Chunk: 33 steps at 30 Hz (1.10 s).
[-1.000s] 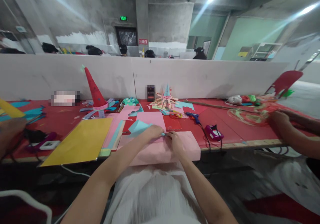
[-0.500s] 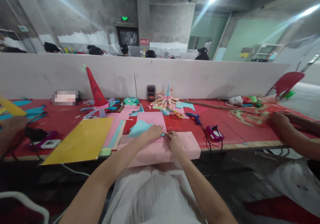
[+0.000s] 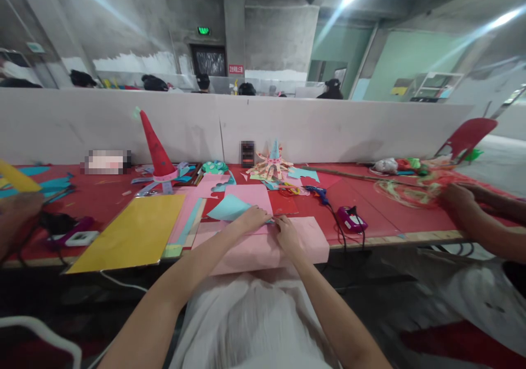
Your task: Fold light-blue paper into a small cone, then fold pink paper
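A light blue paper lies curled over pink sheets in the middle of the table, its right end between my hands. My left hand presses and grips the paper with fingers bent over it. Just right of it, my right hand pinches the paper's rolled tip, which is mostly hidden by the fingers. Beneath both hands a large pink sheet hangs over the table's front edge.
A yellow sheet and a red cone hat are at left. To the right lie a blue glue gun, a purple device and a long stick. Other people's hands work at both sides.
The light blue paper's left part has turned and curled up more under my left hand. Both hands stay in nearly the same place.
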Motion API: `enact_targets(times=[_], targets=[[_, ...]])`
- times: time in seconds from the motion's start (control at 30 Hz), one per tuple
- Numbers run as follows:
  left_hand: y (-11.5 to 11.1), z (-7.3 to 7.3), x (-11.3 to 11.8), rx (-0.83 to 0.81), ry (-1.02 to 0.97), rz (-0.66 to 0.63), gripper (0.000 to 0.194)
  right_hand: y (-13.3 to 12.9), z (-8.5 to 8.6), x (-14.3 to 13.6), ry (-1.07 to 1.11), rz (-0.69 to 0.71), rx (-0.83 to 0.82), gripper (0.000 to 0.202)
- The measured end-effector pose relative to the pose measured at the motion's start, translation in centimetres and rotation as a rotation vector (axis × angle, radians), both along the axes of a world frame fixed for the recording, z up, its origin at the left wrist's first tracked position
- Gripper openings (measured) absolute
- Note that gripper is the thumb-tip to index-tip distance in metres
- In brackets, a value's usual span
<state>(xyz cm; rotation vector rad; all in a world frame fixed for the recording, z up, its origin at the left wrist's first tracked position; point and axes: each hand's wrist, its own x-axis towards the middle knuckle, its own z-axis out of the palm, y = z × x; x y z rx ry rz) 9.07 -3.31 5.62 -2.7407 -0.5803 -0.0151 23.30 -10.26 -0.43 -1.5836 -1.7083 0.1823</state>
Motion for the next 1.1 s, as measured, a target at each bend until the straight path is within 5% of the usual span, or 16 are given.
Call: enact_targets(times=[0.8,1.0,1.1], targets=[[-0.3,-1.0,0.4,-0.004,-0.018,0.055,0.017,0.4,-0.9,0.5,0.175,0.006,0.025,0.036],[0.6,2.3,-0.7,-0.056,-0.132,0.167,0.028,0.3,-0.3,0.8,0.349,-0.037,0.014,0.026],[1.6,6.0,-1.7,-0.165,-0.52,0.278,0.03,0.3,-0.1,0.8,0.393,-0.032,0.024,0.027]])
